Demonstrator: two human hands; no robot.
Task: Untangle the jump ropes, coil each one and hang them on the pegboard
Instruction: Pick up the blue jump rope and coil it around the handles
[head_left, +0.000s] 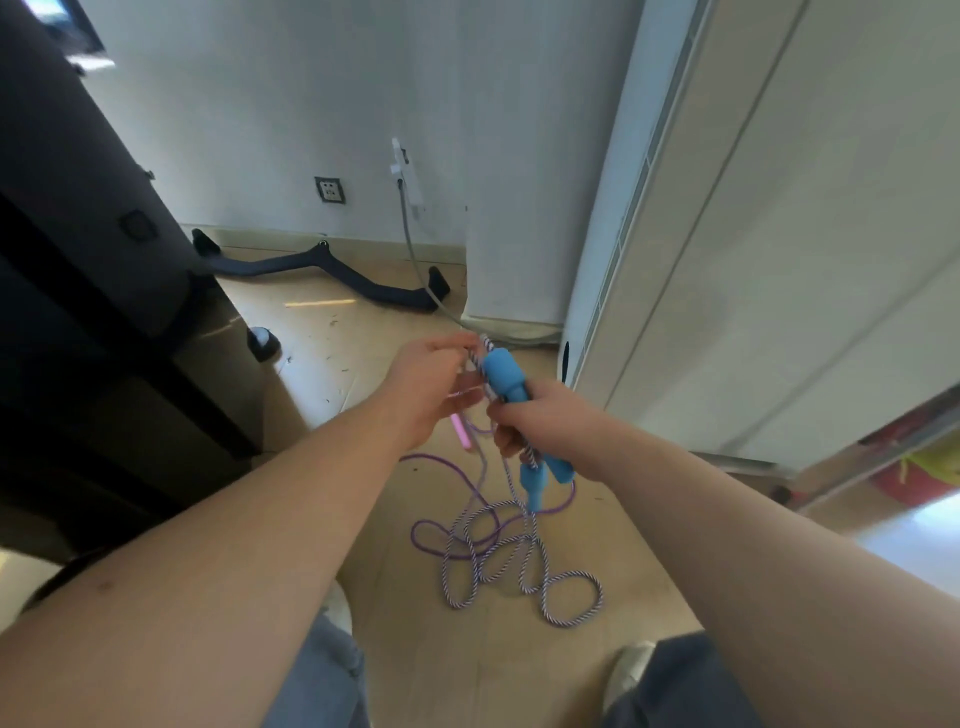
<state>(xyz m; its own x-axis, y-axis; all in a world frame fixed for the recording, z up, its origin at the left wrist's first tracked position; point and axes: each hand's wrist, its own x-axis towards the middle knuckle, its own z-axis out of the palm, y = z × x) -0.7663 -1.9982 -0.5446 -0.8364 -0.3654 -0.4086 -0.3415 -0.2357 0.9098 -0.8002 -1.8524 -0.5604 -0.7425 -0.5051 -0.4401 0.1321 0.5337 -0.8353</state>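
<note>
The right hand (540, 423) has its fingers wrapped tight round a blue handle (503, 375), while the left hand (428, 387) pinches the striped rope (600, 597) just where it leaves that handle's top. A second blue handle (532, 488) dangles below the right fist, and a pink handle (461, 432) hangs under the left. Most of both cords lies in crossed loops on the floor (332, 358) near the person's feet, the purple rope (426, 456) running among the striped loops (no pegboard in sight from here). I'd draw the striped cord up slowly, lifting each loop clear of the purple, never yanking a crossing tight.
</note>
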